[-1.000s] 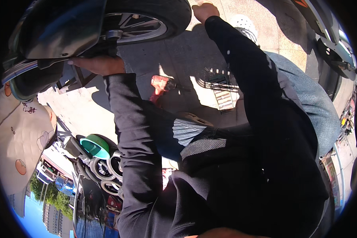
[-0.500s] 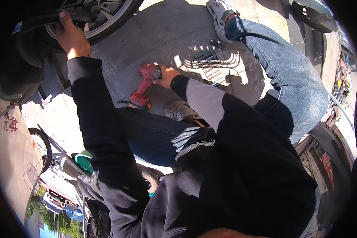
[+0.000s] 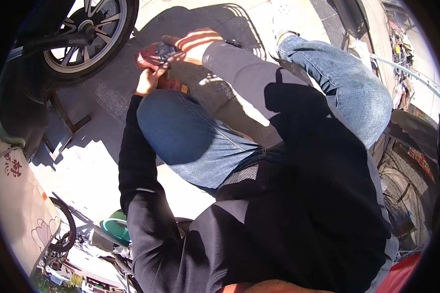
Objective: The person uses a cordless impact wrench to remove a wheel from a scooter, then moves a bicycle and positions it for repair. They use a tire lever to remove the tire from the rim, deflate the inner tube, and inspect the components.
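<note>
A red cordless impact driver [image 3: 147, 57] is between my two hands, above my bent left knee. My left hand [image 3: 150, 82] is closed around its grip, just above the battery end. At the tool's dark nose, my right hand [image 3: 195, 45] has its thumb and fingers around the front; what they pinch there, if anything besides the nose, is hidden. A spoked wheel [image 3: 102, 35] with a black tyre stands to the upper left, a dark arm [image 3: 56, 44] running to its hub. Neither hand touches the wheel.
A dark metal frame [image 3: 72, 124] stands on the paving below the wheel. A small dark tool [image 3: 233, 43] lies beyond my right forearm. Farther back at left are a green basin [image 3: 116, 225] and a bicycle wheel [image 3: 69, 227]. Various goods line the right side.
My left hand has left the arm by the wheel and taken the driver's grip. My right hand has moved from the grip to the nose. The driver has shifted up and left, and the view has turned.
</note>
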`<action>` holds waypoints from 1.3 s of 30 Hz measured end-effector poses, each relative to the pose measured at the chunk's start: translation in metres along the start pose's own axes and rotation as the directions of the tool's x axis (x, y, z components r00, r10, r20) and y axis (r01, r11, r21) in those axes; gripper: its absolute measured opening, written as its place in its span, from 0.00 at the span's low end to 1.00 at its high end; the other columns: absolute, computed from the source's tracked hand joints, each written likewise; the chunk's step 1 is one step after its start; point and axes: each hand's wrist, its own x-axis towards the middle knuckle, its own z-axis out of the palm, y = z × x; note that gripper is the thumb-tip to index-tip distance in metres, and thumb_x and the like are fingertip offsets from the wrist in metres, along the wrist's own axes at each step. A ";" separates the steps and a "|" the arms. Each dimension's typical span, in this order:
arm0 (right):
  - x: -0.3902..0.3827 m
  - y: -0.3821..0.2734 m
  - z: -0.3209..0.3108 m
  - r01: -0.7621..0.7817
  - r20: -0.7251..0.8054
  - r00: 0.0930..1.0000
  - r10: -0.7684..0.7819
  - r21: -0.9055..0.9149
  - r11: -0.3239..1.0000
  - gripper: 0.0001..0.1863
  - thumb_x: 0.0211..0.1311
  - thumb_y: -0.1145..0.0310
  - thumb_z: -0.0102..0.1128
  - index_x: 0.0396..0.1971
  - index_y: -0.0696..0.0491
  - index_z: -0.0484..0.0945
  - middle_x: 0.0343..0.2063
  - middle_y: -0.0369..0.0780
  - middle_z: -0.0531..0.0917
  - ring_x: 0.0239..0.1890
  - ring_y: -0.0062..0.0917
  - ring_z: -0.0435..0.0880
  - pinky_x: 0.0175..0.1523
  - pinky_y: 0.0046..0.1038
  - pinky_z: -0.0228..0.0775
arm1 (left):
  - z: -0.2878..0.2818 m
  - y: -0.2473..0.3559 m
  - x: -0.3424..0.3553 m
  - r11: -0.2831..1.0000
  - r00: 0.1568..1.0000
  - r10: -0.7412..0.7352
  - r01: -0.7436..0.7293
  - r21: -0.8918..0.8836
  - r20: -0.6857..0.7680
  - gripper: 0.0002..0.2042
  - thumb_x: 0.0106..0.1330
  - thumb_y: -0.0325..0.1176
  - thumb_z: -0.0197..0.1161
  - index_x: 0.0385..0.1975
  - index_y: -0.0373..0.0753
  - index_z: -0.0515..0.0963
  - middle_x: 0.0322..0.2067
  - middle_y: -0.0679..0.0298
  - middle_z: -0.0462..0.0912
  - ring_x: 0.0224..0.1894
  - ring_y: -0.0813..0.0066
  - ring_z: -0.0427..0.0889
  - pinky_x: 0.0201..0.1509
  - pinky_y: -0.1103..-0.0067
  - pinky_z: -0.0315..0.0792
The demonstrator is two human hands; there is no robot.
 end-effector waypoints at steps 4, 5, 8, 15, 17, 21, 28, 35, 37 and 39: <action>-0.036 0.197 0.073 -0.495 0.061 0.868 0.492 0.031 0.869 0.25 0.69 0.47 0.52 0.58 0.48 0.75 0.51 0.47 0.83 0.53 0.38 0.83 0.56 0.35 0.76 | -0.035 0.059 -0.010 0.931 0.990 -0.061 0.011 -0.366 -0.124 0.18 0.68 0.46 0.68 0.45 0.40 0.76 0.24 0.67 0.74 0.25 0.76 0.72 0.31 0.78 0.70; -0.051 0.214 0.102 -0.560 0.087 0.827 0.556 0.025 0.828 0.26 0.70 0.47 0.51 0.58 0.50 0.75 0.53 0.48 0.82 0.55 0.38 0.83 0.58 0.34 0.75 | -0.052 0.069 -0.016 0.949 0.976 0.096 -0.149 -0.277 -0.195 0.18 0.69 0.45 0.67 0.47 0.39 0.76 0.25 0.66 0.75 0.26 0.77 0.73 0.31 0.78 0.70; -0.087 0.143 0.125 -0.411 0.285 0.867 0.409 -0.052 0.910 0.22 0.65 0.53 0.56 0.55 0.48 0.77 0.49 0.46 0.84 0.54 0.39 0.82 0.61 0.41 0.72 | -0.059 0.128 -0.041 0.929 0.905 0.348 -0.368 -0.041 -0.245 0.12 0.67 0.32 0.70 0.44 0.35 0.78 0.29 0.65 0.79 0.28 0.77 0.76 0.33 0.79 0.70; -0.123 0.133 0.199 0.231 0.133 0.970 -0.205 -0.222 0.947 0.21 0.59 0.62 0.58 0.53 0.51 0.77 0.51 0.42 0.77 0.60 0.37 0.70 0.65 0.45 0.61 | 0.062 0.231 -0.059 0.860 0.793 0.493 -0.507 0.063 -0.358 0.12 0.66 0.32 0.70 0.43 0.32 0.80 0.27 0.63 0.81 0.25 0.77 0.77 0.32 0.80 0.71; -0.123 0.148 0.204 0.113 -0.102 0.987 -0.124 -0.106 0.988 0.24 0.58 0.62 0.59 0.56 0.51 0.75 0.53 0.44 0.74 0.60 0.38 0.68 0.66 0.45 0.59 | 0.086 0.236 -0.045 0.835 0.800 0.480 -0.542 -0.092 -0.360 0.12 0.67 0.33 0.70 0.42 0.31 0.80 0.27 0.63 0.81 0.24 0.76 0.77 0.30 0.79 0.72; -0.114 0.184 0.222 -0.340 -0.351 0.844 0.405 0.234 0.911 0.28 0.57 0.63 0.62 0.59 0.52 0.73 0.55 0.47 0.72 0.61 0.41 0.69 0.67 0.43 0.62 | 0.145 0.225 -0.020 0.855 0.834 0.277 -0.441 -0.275 -0.476 0.16 0.68 0.43 0.69 0.40 0.36 0.76 0.23 0.64 0.75 0.26 0.73 0.74 0.32 0.76 0.72; -0.025 0.207 0.185 -0.424 -0.120 0.887 0.447 0.178 0.888 0.22 0.61 0.67 0.61 0.57 0.44 0.75 0.53 0.47 0.78 0.54 0.43 0.82 0.56 0.43 0.78 | 0.156 0.187 0.005 0.935 0.852 0.141 -0.281 -0.215 -0.503 0.14 0.67 0.42 0.69 0.37 0.39 0.76 0.21 0.68 0.74 0.23 0.76 0.72 0.29 0.77 0.70; -0.034 0.227 0.195 -0.454 0.118 0.890 0.440 0.325 0.830 0.18 0.62 0.64 0.59 0.51 0.54 0.76 0.48 0.50 0.83 0.53 0.43 0.83 0.55 0.39 0.77 | 0.163 0.212 0.017 0.904 0.846 0.162 -0.334 -0.268 -0.508 0.16 0.66 0.45 0.71 0.36 0.40 0.75 0.21 0.68 0.74 0.24 0.77 0.73 0.31 0.78 0.71; -0.077 0.207 0.186 -0.495 0.169 0.858 0.486 0.526 0.692 0.17 0.63 0.63 0.57 0.48 0.57 0.76 0.48 0.51 0.83 0.51 0.44 0.84 0.54 0.40 0.75 | 0.163 0.214 0.021 0.898 0.859 0.162 -0.333 -0.289 -0.486 0.17 0.65 0.47 0.71 0.36 0.41 0.75 0.21 0.68 0.75 0.24 0.77 0.74 0.32 0.77 0.71; -0.110 0.187 0.215 -0.516 0.151 0.802 0.577 0.661 0.545 0.18 0.64 0.61 0.56 0.49 0.56 0.75 0.45 0.52 0.85 0.50 0.46 0.84 0.54 0.42 0.75 | 0.160 0.211 0.027 0.907 0.868 0.133 -0.302 -0.294 -0.479 0.17 0.65 0.47 0.71 0.35 0.41 0.76 0.22 0.68 0.75 0.24 0.77 0.74 0.31 0.77 0.72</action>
